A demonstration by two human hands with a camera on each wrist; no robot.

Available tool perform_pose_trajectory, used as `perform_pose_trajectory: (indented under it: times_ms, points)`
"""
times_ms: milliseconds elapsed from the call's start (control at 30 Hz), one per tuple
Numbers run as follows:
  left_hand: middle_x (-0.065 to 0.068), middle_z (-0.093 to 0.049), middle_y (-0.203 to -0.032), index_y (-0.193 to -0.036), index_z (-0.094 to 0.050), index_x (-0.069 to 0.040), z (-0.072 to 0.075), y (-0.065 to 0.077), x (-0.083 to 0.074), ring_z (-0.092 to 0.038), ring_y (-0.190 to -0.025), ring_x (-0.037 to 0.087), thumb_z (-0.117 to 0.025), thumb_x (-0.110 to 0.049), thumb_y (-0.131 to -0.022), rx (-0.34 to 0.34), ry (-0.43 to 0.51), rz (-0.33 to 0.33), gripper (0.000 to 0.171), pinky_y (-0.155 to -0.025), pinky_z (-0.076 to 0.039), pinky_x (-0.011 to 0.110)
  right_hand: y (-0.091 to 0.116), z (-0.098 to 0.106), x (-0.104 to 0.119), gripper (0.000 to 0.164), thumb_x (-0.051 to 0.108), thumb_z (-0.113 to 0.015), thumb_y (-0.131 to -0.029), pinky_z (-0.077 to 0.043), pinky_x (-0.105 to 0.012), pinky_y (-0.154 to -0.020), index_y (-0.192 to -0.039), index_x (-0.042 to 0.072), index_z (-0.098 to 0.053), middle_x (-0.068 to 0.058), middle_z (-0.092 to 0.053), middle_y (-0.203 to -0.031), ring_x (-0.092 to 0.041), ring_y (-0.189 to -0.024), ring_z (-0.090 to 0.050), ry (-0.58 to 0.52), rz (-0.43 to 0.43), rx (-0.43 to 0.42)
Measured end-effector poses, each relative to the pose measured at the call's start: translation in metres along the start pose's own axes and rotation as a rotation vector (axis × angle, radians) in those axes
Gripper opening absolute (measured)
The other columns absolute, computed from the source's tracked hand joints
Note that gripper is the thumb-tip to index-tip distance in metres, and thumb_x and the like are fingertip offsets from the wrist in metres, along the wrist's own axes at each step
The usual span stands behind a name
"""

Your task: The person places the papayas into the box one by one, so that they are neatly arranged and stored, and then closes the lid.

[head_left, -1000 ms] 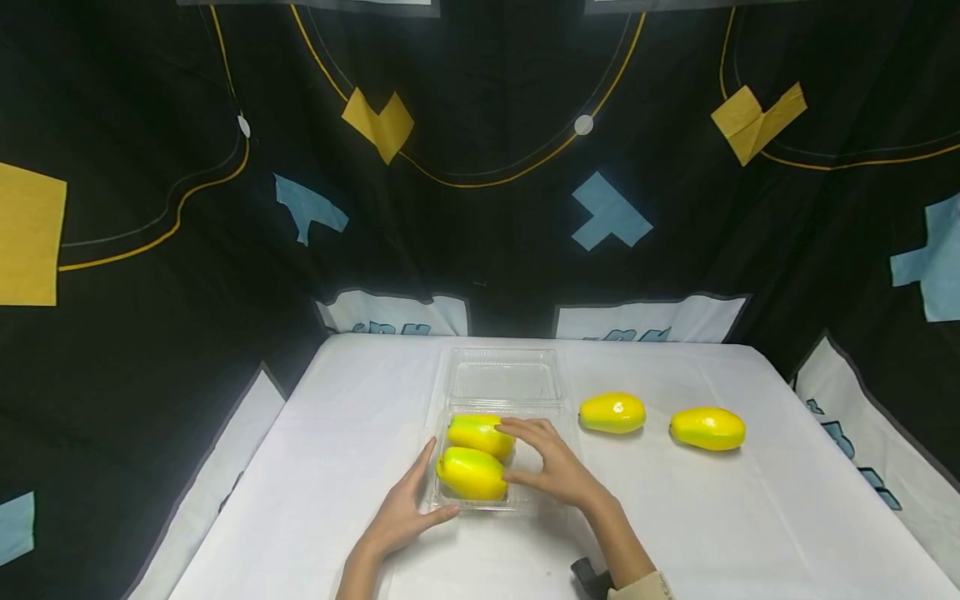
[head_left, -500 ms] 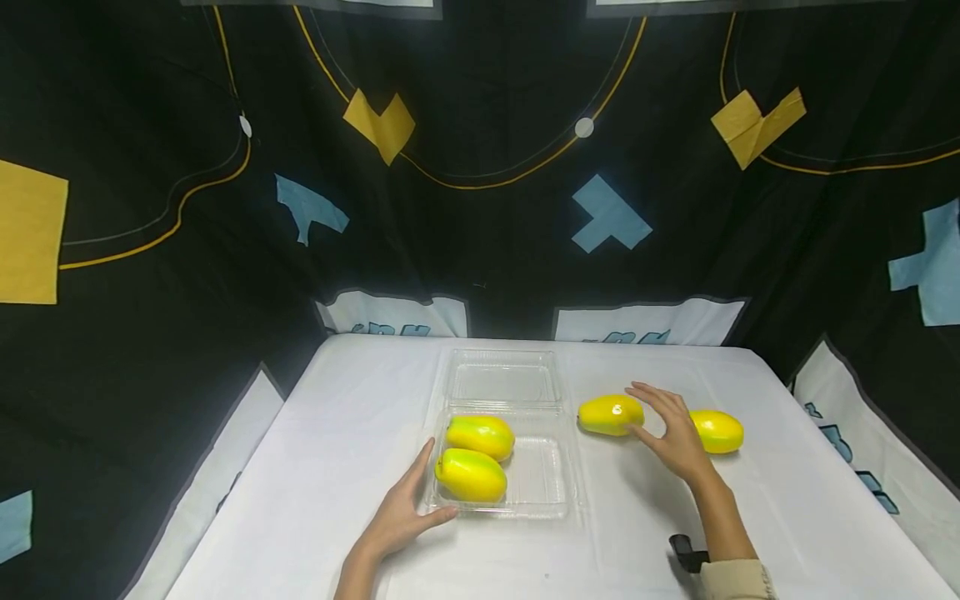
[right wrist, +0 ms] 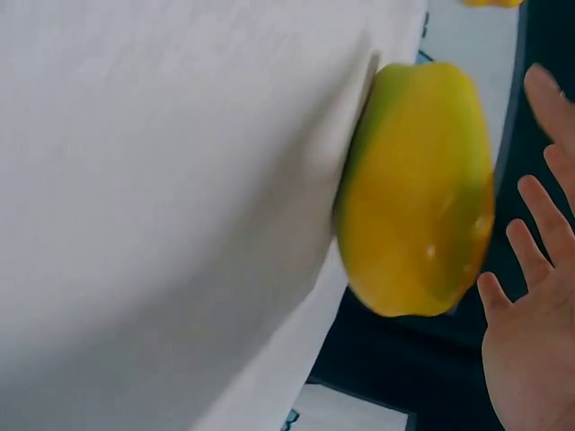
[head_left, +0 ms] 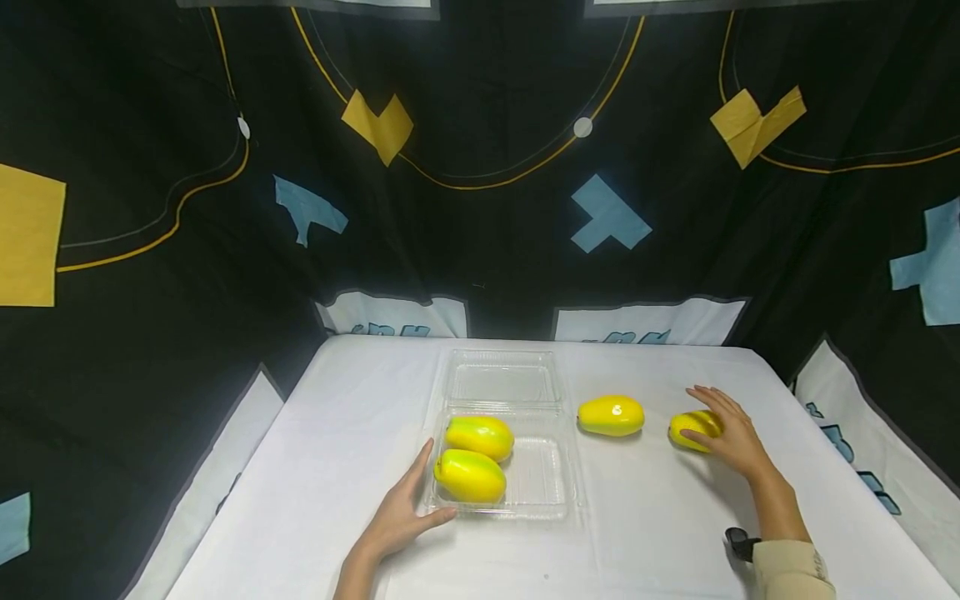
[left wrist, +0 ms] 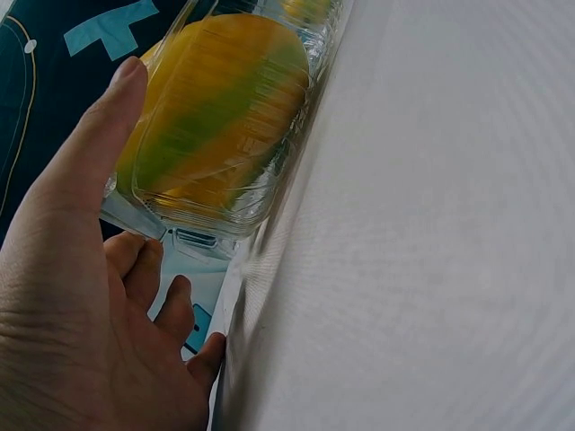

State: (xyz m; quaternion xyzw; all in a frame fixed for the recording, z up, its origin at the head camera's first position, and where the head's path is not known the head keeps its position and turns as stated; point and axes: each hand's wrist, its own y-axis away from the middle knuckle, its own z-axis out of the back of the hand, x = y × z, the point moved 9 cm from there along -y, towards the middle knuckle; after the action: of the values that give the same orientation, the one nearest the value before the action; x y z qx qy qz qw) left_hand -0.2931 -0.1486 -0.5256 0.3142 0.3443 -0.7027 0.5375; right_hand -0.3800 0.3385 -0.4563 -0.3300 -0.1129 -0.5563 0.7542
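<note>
A clear plastic clamshell box (head_left: 543,471) lies with its lid (head_left: 504,379) folded back. Two glossy yellow-green papayas sit in the left of its base: the front papaya (head_left: 470,476) and the one behind it (head_left: 480,437). My left hand (head_left: 397,515) is at the box's front left corner, fingers spread along the side and thumb by the front; whether it touches is unclear. Over the far right papaya (head_left: 692,431) is my right hand (head_left: 737,442), partly hiding it. The right wrist view shows a gap between that papaya (right wrist: 418,193) and the relaxed fingers.
Another papaya (head_left: 611,415) lies on the white tablecloth (head_left: 637,533) between the box and my right hand. A black cloth (head_left: 480,242) with yellow and blue patches hangs behind the table. A small black device (head_left: 741,543) is at my right wrist.
My right hand has left the box, passed over the nearer loose papaya and moved right to the far one. My left hand and the boxed papayas stay in place.
</note>
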Motion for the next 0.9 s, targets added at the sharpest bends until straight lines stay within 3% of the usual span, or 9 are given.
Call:
perform_pose_trajectory:
  times_ms: [167, 333, 467, 700, 900]
  points:
    - [0.008, -0.015, -0.152, -0.149, -0.012, -0.03, 0.0, -0.001, 0.0, -0.019, -0.135, 0.037, -0.075, -0.042, -0.073, 0.002, 0.01, 0.013, 0.099, -0.102, -0.02, 0.065, 0.002, -0.005, -0.016, 0.075, 0.032, -0.078, -0.074, -0.014, -0.072, -0.096, -0.135, 0.006, -0.044, -0.025, -0.034, -0.14, -0.049, -0.128, -0.021, 0.006, -0.043, 0.06]
    - [0.01, -0.015, -0.152, -0.149, -0.011, -0.029, 0.0, -0.001, 0.002, -0.019, -0.135, 0.038, -0.075, -0.042, -0.074, 0.009, 0.009, 0.02, 0.1, -0.102, -0.019, 0.065, 0.006, -0.011, -0.022, 0.072, 0.03, -0.079, -0.071, -0.016, -0.071, -0.095, -0.131, 0.004, -0.049, -0.026, -0.037, -0.138, -0.05, -0.124, -0.025, 0.044, -0.028, 0.082]
    - [0.01, -0.015, -0.152, -0.149, -0.011, -0.03, -0.001, -0.001, 0.002, -0.019, -0.135, 0.038, -0.074, -0.043, -0.074, 0.011, 0.011, 0.023, 0.099, -0.101, -0.019, 0.065, 0.01, -0.011, -0.025, 0.069, 0.023, -0.079, -0.071, -0.015, -0.072, -0.094, -0.13, 0.004, -0.048, -0.026, -0.035, -0.137, -0.05, -0.123, -0.025, 0.074, -0.02, 0.092]
    - [0.01, -0.015, -0.152, -0.149, -0.011, -0.032, -0.001, 0.0, 0.002, -0.018, -0.135, 0.037, -0.074, -0.044, -0.073, 0.007, 0.013, 0.026, 0.099, -0.101, -0.019, 0.066, 0.014, -0.008, -0.028, 0.068, -0.002, -0.073, -0.07, -0.018, -0.071, -0.092, -0.132, 0.002, -0.045, -0.029, -0.033, -0.136, -0.052, -0.118, -0.027, 0.078, 0.002, 0.087]
    - [0.009, -0.016, -0.152, -0.149, -0.012, -0.03, 0.0, 0.0, 0.001, -0.019, -0.135, 0.037, -0.074, -0.045, -0.073, 0.004, 0.018, 0.023, 0.099, -0.101, -0.02, 0.066, 0.016, -0.005, -0.029, 0.067, -0.001, -0.073, -0.072, -0.022, -0.069, -0.089, -0.132, 0.003, -0.045, -0.03, -0.038, -0.132, -0.05, -0.114, -0.031, 0.098, -0.022, 0.066]
